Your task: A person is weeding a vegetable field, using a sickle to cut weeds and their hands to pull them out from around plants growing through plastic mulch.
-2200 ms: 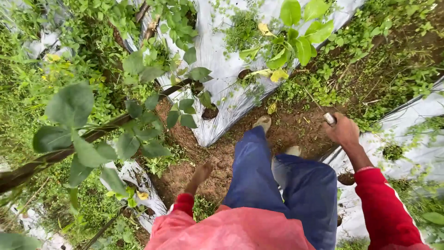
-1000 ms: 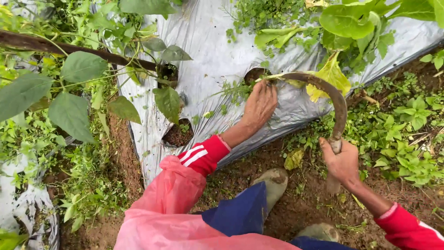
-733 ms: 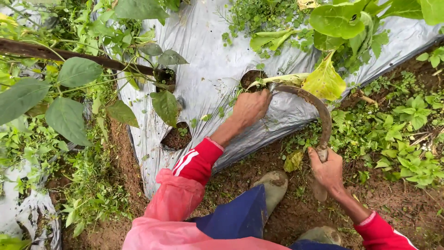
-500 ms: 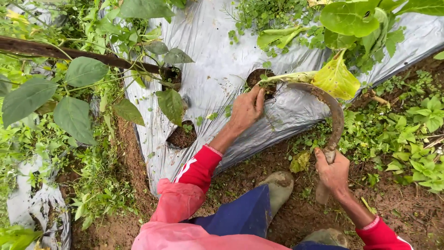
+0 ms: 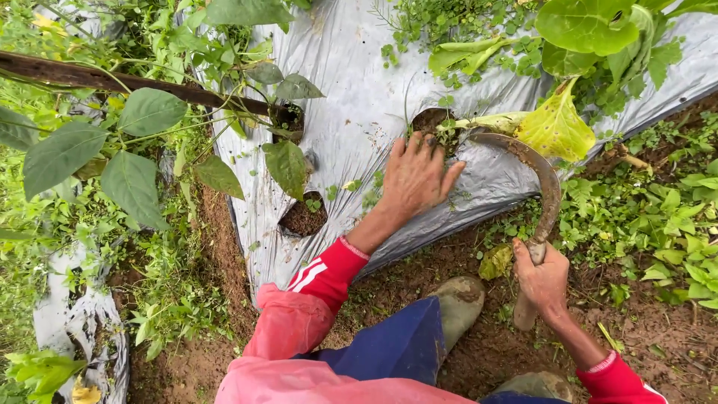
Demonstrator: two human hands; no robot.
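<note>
My left hand (image 5: 416,176) rests flat on the silver plastic mulch sheet (image 5: 351,82), fingers spread, fingertips at the edge of a planting hole (image 5: 432,120) with small weeds in it. My right hand (image 5: 543,278) grips the wooden handle of a curved sickle (image 5: 540,178). Its rusty blade arcs up and left, and the tip reaches the same hole beside my left fingers. A yellowing leaf (image 5: 555,127) of a leafy plant lies just above the blade.
A second hole (image 5: 303,218) with bare soil lies left of my arm. A dark stake (image 5: 112,78) with broad-leaved plants crosses the upper left. My rubber boot (image 5: 459,305) stands on the muddy furrow, with weeds (image 5: 658,224) at the right.
I bent down from standing and brought both hands to the mulch. My left hand moved onto the sheet by the hole, and the sickle tip swung in to the hole.
</note>
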